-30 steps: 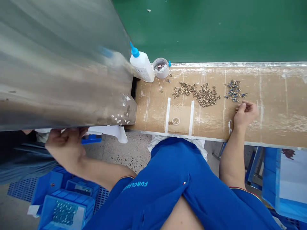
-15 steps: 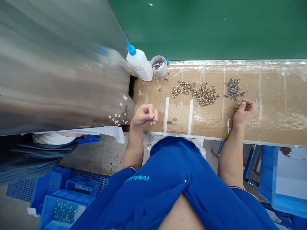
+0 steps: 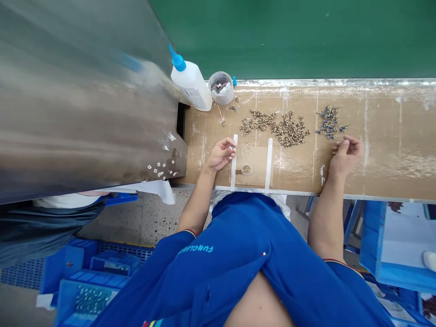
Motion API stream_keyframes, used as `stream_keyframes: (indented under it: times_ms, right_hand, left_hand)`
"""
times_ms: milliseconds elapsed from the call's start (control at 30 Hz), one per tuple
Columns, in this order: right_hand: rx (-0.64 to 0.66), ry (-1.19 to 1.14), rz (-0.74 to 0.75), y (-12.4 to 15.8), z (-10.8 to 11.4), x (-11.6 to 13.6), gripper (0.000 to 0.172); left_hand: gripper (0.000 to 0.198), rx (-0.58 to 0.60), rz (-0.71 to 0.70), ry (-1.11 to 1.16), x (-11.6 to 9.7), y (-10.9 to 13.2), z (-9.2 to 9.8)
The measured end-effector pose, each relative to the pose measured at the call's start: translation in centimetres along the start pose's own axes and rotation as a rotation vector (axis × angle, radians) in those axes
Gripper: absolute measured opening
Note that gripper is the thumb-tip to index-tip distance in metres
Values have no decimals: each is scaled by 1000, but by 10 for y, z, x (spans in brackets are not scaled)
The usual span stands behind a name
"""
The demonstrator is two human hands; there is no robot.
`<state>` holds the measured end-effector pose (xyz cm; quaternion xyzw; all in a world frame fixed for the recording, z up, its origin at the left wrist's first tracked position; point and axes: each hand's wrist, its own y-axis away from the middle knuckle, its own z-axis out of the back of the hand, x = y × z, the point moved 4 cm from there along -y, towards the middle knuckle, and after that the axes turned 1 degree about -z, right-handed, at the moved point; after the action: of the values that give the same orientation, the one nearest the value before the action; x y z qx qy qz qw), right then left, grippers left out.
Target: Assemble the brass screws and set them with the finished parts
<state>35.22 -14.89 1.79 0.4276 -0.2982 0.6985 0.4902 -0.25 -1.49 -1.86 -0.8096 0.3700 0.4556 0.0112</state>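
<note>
My left hand (image 3: 223, 154) is over the cardboard-covered bench by the left white tape strip (image 3: 234, 163), its fingers pinched on a small dark blue piece (image 3: 233, 146). My right hand (image 3: 346, 154) rests just below a pile of small blue-and-gold parts (image 3: 329, 121); its fingertips are curled together, and what they hold, if anything, is hidden. Between the hands spreads a larger heap of gold-coloured parts (image 3: 289, 130). A small clear ring (image 3: 246, 169) lies on the cardboard patch (image 3: 257, 179) between the two tape strips.
A white bottle with a blue nozzle (image 3: 193, 86) and a round tub (image 3: 221, 88) stand at the back left. A metal panel (image 3: 85, 104) rises at the left, with small white bits on it. Blue crates (image 3: 371, 245) are below the bench, and another person's dark clothing (image 3: 44, 231) shows lower left.
My left hand has moved right and slightly away from me, to the left tape strip, still pinching the small piece. My right hand has stayed by the blue-and-gold pile. The view has shifted slightly.
</note>
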Motion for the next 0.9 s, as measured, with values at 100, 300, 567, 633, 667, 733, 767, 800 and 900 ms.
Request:
stream_keyframes:
  times_ms: [100,300,567,633,667,733,767,800,900]
  right_hand:
    - [16,-26,125,24,0,8,11]
    - [950,-74,381,140,-54,24,35]
    - [1047,-93,343,176,-86,25,32]
    - [1060,-90,410,175,-87,28,29]
    - [1070,-83,456,175,-87,30,26]
    - [1089,-64,563,177,-87,35,21]
    - [1095,-55,617,178,-88,38,19]
    - [1098,-47,669,179,-88,41,17]
    - [1083,-15,796,179,-88,47,17]
  left_hand:
    - [64,-17,-11,-97,7,0,-1]
    - [58,-7,-84,-246,13,-1,-6]
    - [58,33,-135,-263,14,-1,-9]
    - [61,45,-133,-257,16,-2,-9]
    - [62,49,-133,-256,16,-2,-9]
    - [62,55,-131,-262,17,-3,-9]
    - [62,58,-131,-269,17,-3,-9]
    - [62,61,-131,-276,17,-3,-9]
    - [62,59,-131,-298,17,-2,-10]
